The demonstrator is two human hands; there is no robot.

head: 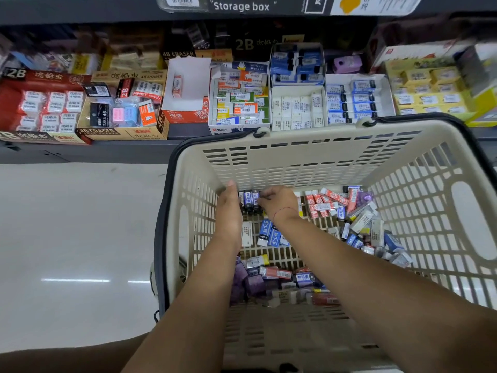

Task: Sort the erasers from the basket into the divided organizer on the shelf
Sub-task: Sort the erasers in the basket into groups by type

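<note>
Hands: 2, i.e. left hand and right hand; 1 red thread on right wrist.

Basket: 1. Erasers inside: dozens, loose pile, too jumbled for an exact no.
- Black-sleeved erasers btwn the hands: 3 showing.
- Blue-sleeved erasers by right wrist: 2 clear.
- Red-and-white erasers at far wall: approx. 6.

Shelf, front row: 7 open display boxes.
- 1 red box
- 1 tan box
- 1 orange box, w/ just 1 single eraser in it
- 1 mixed-colour box
- 1 white-eraser box
- 1 blue-eraser box
- 1 yellow box

Back row: too blurred to count, bar 1 lilac item. Shelf label reading "Storage box": 1.
</note>
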